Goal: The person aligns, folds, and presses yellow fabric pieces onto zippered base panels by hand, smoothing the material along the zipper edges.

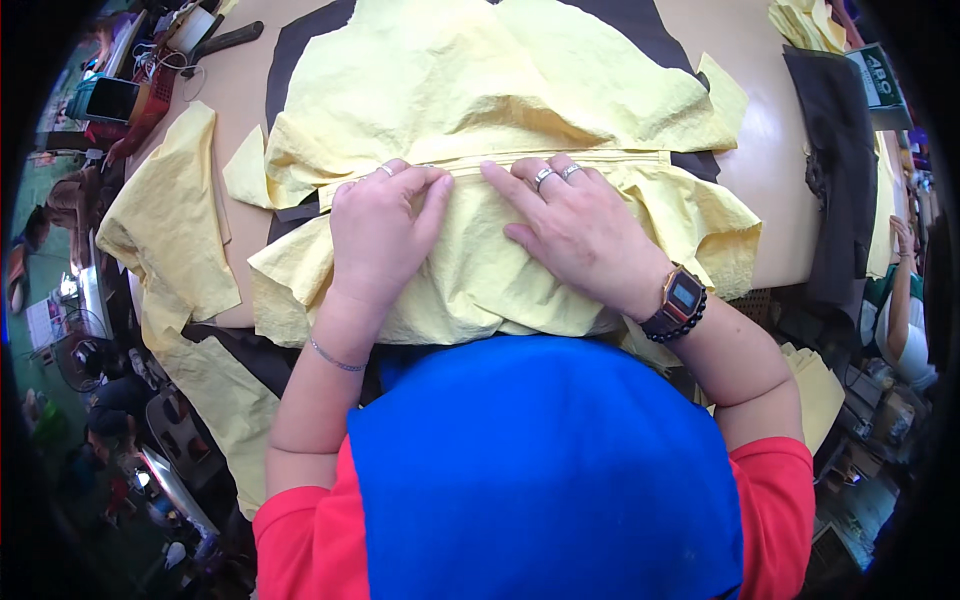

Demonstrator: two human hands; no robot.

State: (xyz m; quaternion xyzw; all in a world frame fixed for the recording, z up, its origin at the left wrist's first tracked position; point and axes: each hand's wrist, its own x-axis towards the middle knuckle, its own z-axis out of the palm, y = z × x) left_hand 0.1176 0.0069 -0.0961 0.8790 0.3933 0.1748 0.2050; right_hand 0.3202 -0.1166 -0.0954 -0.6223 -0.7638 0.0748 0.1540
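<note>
A pale yellow garment piece (420,75), sewn with a narrow stitched band (590,157), lies across the table in front of me over dark cloth (690,45). On the band's left part, my left hand (383,228) is closed, its thumb and index finger pinching the yellow fabric near the seam. To its right, my right hand (585,225) rests on the garment just below the band. Its index finger is stretched out toward the seam, and its thumb is spread apart. The garment's near edge hangs in folds toward my blue-covered front (550,450).
More yellow cloth (185,220) drapes over the left table edge. A black cloth (840,170) hangs at the right, beside a green box (875,78). At the upper left lie a dark-handled tool (228,40) and a red basket (150,115). Another person's arm (900,290) shows far right.
</note>
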